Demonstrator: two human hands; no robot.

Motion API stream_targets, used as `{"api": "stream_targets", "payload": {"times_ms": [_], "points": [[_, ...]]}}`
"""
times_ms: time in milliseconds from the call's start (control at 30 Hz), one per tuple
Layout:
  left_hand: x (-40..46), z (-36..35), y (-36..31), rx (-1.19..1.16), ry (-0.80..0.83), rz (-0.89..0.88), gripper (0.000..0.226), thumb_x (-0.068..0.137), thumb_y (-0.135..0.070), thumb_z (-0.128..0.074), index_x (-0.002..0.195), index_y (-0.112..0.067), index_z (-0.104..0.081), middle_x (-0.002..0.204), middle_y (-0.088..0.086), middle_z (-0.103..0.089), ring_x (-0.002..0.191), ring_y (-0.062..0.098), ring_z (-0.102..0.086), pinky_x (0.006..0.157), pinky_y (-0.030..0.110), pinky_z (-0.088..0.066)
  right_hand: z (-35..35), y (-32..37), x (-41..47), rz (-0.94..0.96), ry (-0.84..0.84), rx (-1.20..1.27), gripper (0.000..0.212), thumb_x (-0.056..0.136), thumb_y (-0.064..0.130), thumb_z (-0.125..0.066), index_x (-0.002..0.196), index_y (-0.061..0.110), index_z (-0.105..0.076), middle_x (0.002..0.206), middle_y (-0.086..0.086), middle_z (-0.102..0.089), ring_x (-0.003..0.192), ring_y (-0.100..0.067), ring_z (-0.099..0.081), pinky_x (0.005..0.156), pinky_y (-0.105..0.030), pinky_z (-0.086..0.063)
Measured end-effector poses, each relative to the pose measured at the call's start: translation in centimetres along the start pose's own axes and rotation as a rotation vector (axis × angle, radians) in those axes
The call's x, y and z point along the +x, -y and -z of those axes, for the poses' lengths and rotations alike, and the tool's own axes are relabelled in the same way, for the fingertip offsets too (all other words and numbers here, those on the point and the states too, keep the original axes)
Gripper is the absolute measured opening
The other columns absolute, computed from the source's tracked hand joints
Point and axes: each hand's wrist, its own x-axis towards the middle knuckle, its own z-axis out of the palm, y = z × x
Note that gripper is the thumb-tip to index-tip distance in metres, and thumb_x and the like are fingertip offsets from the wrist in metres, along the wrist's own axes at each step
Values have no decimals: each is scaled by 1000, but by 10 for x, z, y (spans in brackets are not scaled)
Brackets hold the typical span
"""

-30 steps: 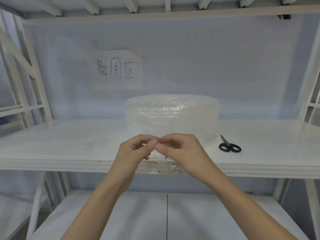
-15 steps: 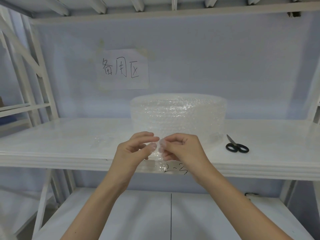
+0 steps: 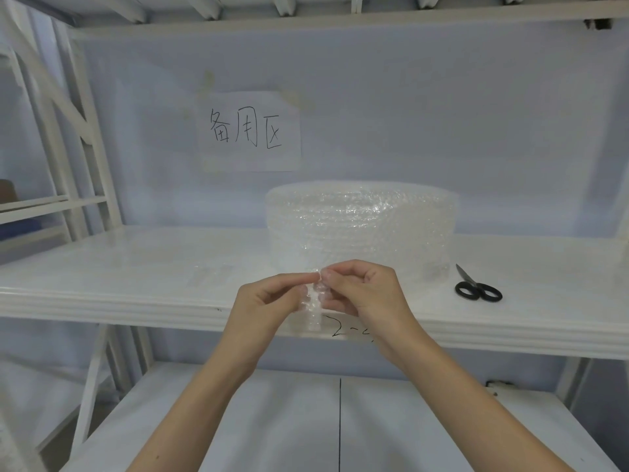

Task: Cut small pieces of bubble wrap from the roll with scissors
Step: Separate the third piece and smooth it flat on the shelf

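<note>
Both hands were up in front of the shelf [image 3: 102,294] edge, thumbs and forefingers meeting at the top of a small bubble wrap piece [image 3: 313,303]. Left hand [image 3: 269,308] pinched its left edge, right hand [image 3: 366,292] pinched the right — both grips narrow, closed on the piece, other fingers curled in. The piece hung down between the hands, clear and crumpled, its lower end in front of the shelf lip.

The bubble wrap roll [image 3: 362,226] stood on end on the shelf just behind the hands, near the back wall. Could not tell whether the piece was joined to the roll; the hands hid that. Scissors [image 3: 476,287], black handles, lay flat on the shelf to the right of the roll — blades closed, pointing back, apart from either hand.

A paper sign [image 3: 250,131] with handwritten characters was stuck to the wall above the roll, to its left. Handwritten marking [image 3: 350,330] on the shelf's front edge, partly hidden by the right wrist.
</note>
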Motion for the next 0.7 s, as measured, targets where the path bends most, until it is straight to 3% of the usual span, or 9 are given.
{"api": "stream_targets", "payload": {"times_ms": [133, 233, 333, 433, 567, 700], "points": [[1, 4, 2, -38, -18, 14, 32, 92, -1, -56, 92, -19, -82, 95, 3, -79, 92, 18, -70, 84, 30, -56, -4, -3, 3, -14, 0, 10, 11, 88, 5, -68, 91, -3, -73, 70, -8, -72, 62, -14, -68, 65, -23, -59], [2, 9, 4, -72, -18, 29, 25, 86, -19, -57, 92, -17, -82, 89, 4, -78, 87, 18, -70, 81, 28, -55, -10, -4, 6, -31, 1, 29, 16, 90, 11, -66, 92, -4, -72, 71, -10, -72, 62, -16, -68, 63, -23, -59], [3, 14, 5, -94, -38, 54, 29, 85, -32, -58, 90, -19, -83, 98, 4, -79, 88, 17, -69, 81, 27, -54, -16, -3, 9, -59, 23, 57, 24, 92, 22, -64, 97, 0, -70, 69, -8, -72, 59, -17, -67, 61, -25, -58], [3, 20, 5, -80, -42, 42, 18, 88, -23, -65, 88, -23, -83, 95, 1, -80, 83, 14, -68, 78, 23, -54, -23, -4, 14, -37, 75, -50, 20, 88, 18, -69, 104, 6, -70, 73, -7, -72, 60, -17, -64, 64, -26, -57], [3, 32, 9, -55, -69, 27, 22, 90, -8, -65, 86, -21, -82, 89, 2, -80, 81, 12, -72, 76, 22, -55, -32, -11, 25, -21, 128, -155, 19, 87, 9, -70, 105, 6, -70, 78, -8, -71, 62, -15, -63, 67, -28, -58], [9, 44, 14, -94, -88, 62, 12, 78, -17, -74, 89, -22, -73, 86, 2, -77, 75, 14, -72, 79, 28, -55, -44, -17, 38, -4, 118, -156, 14, 87, 5, -69, 99, -1, -71, 75, -6, -71, 60, -14, -61, 65, -26, -58]]}}
